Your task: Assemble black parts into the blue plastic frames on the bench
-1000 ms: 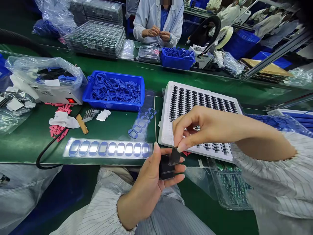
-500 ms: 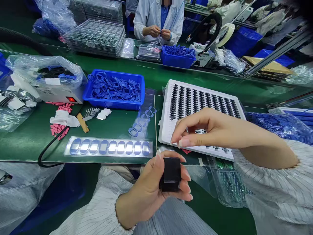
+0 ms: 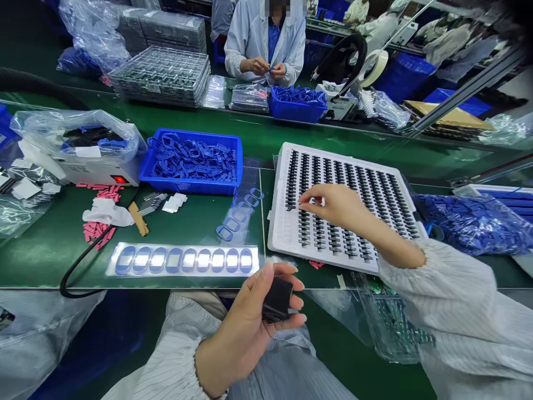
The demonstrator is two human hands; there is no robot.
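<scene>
A small black block [image 3: 277,299] rests in my left hand [image 3: 250,319], with the thumb and fingers wrapped round its sides, below the table's front edge. My right hand [image 3: 333,205] is over the white tray [image 3: 283,236], which holds rows of small black parts [image 3: 328,166]. Its thumb and forefinger are pinched together near the tray's left rows; anything between the fingertips is too small to make out. Left of the tray, a clear strip [image 3: 183,261] with several blue oval rings lies along the table's front edge.
Behind the strip stands a blue bin [image 3: 189,186] of blue parts. Pink pieces [image 3: 97,230] and a black cable [image 3: 70,272] lie at left. A bag of blue parts [image 3: 470,222] is at right. Across the bench a person [image 3: 266,44] works with both hands.
My right hand has moved forward from the tray's front edge to its left rows. My left hand has shifted slightly left with the black block, which is now tilted. The view has shifted a little.
</scene>
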